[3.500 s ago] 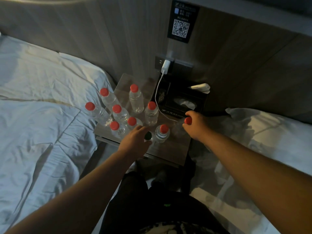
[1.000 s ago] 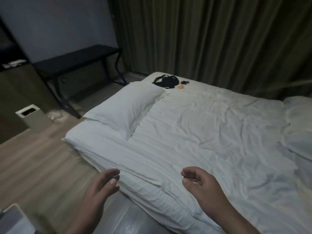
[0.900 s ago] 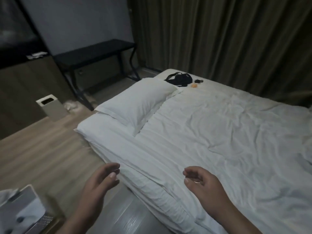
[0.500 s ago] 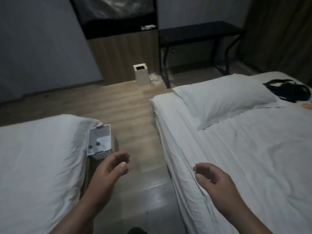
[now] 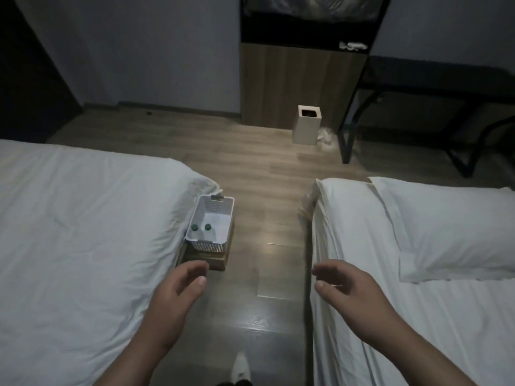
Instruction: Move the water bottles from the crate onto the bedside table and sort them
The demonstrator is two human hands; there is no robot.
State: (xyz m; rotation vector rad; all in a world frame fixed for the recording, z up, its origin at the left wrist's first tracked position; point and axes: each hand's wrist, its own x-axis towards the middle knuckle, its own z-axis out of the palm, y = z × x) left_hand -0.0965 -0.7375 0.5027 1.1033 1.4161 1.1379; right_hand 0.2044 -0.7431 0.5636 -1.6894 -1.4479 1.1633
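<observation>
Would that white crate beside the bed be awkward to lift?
Probably light: the crate looks like thin perforated plastic, holding only two green-capped bottles. Tilted, the upright bottles would likely topple and slide, with so much room inside.

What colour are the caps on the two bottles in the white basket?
Dark green caps on both bottles, inside the white basket, seen in the head view.

Forearms [image 5: 145, 349] are bare, same with the left hand [image 5: 178, 296] and right hand [image 5: 348, 291]. One white shoe [image 5: 240, 369] down below, with a bit of dark clothing [image 5: 231, 383] by it.
</observation>
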